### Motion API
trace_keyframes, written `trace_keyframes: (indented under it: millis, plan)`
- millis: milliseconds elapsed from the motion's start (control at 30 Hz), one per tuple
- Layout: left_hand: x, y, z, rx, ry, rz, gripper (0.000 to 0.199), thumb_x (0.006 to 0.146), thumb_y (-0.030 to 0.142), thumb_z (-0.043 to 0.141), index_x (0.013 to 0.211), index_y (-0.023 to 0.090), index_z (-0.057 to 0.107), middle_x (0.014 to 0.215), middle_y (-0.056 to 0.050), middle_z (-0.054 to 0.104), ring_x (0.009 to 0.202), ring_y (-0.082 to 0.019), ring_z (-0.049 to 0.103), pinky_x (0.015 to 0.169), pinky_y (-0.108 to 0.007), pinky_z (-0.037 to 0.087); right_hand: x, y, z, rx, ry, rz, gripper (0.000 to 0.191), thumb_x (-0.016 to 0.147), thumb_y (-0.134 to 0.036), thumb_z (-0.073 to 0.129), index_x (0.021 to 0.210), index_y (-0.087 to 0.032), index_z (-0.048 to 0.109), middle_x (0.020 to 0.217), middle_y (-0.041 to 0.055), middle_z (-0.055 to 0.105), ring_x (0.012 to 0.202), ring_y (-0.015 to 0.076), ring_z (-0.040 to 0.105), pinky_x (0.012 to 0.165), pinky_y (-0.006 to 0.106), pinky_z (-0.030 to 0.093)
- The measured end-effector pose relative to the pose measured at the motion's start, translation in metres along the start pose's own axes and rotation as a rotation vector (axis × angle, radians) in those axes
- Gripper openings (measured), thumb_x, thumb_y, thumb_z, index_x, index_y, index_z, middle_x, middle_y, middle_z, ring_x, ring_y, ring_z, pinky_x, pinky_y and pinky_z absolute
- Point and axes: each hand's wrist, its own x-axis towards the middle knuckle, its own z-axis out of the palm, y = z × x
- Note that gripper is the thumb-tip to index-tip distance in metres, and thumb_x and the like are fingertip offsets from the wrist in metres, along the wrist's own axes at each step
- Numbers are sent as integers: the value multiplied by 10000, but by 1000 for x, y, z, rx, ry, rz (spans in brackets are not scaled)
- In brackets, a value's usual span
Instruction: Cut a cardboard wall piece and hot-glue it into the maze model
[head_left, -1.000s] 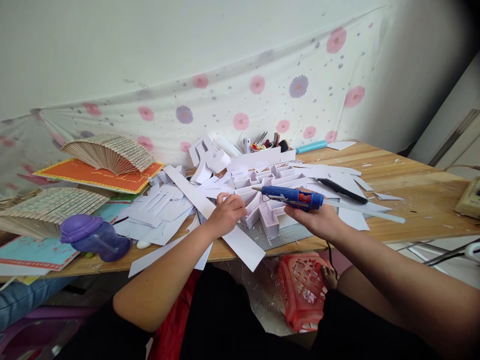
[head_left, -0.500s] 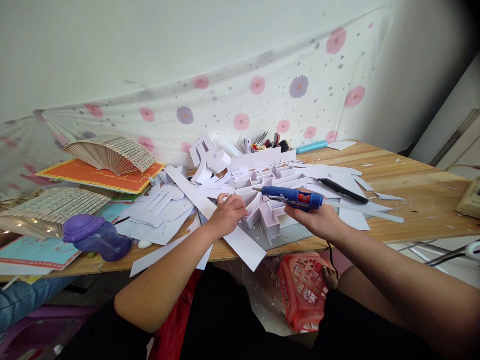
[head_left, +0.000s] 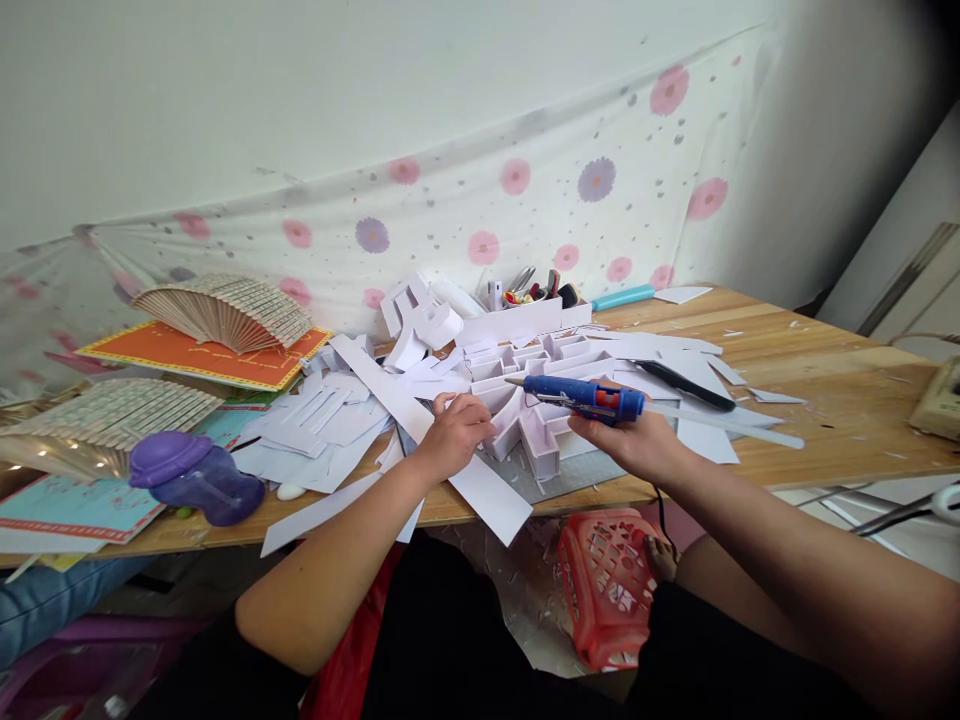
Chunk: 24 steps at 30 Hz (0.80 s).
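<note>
My right hand [head_left: 630,435] is wrapped round a blue glue gun [head_left: 581,397], whose nozzle points left, over a white paper structure [head_left: 540,445] with raised walls. A pale glue stick [head_left: 739,424] sticks out of the gun's back end. At the left side of the structure, my left hand [head_left: 457,435] has its fingers bent together against the white wall; whatever they pinch is hidden. Under the structure lies a grey cutting mat [head_left: 577,474]. A long white strip [head_left: 491,500] passes beneath my left hand.
Paper scraps [head_left: 322,420] cover the left middle. A purple bottle [head_left: 199,478] and folded fans [head_left: 225,310] stand further left. A black-handled cutter [head_left: 686,385] lies right of the structure, a tool box [head_left: 517,320] behind it. A red basket [head_left: 607,585] is below the table.
The view has shifted very slightly. Both hands keep nearly the same pose, the glue gun still over the structure.
</note>
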Motion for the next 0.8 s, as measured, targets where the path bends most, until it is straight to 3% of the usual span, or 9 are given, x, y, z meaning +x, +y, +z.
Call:
trace_keyframes:
  millis: [567, 800]
  plan:
    - [-1, -6, 3, -63, -33, -16, 282, 905, 109, 487, 828, 266, 709, 920, 14, 682, 1083, -213, 517, 908, -442, 227, 0, 2, -2, -18, 33, 29, 177, 704, -354, 657, 679, -237, 527, 604, 2, 512, 579, 178, 478, 512, 320, 400]
    - [5, -3, -7, -113, -127, -107, 160, 872, 212, 571, 812, 270, 707, 1121, -16, 604, 1140, -251, 438, 908, -433, 260, 1, 2, 1, -14, 14, 6, 219, 712, -355, 662, 632, -235, 498, 562, -16, 474, 537, 159, 453, 493, 308, 379]
